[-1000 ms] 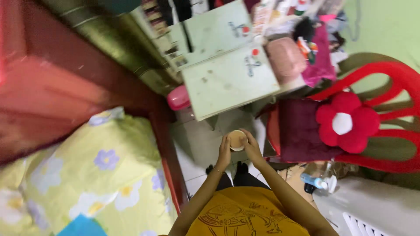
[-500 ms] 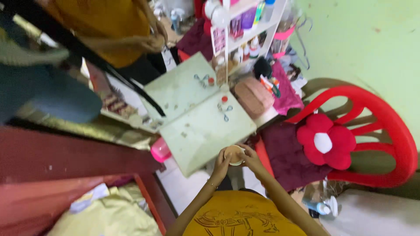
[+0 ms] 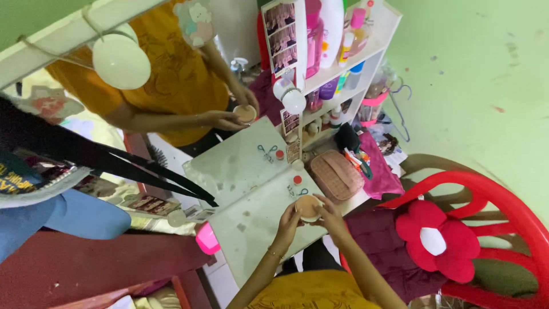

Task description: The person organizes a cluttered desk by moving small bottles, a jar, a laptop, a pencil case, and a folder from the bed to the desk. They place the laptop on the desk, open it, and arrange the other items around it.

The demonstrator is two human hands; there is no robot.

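Both my hands hold a small round beige container in front of my chest. My left hand cups its left side and my right hand grips its right side and top. I hold it just over the near edge of a pale green tabletop. A wall mirror behind the table reflects me in a yellow shirt, holding the same container.
A white shelf of bottles stands at the back. A pink woven pouch and magenta cloth lie to the right. A red plastic chair carries a red flower cushion. A pink object is beside the dark red bed frame.
The view has tilted up from the bed and floor to the mirror and shelf. My hands have kept hold of the round container and brought it over the table edge.
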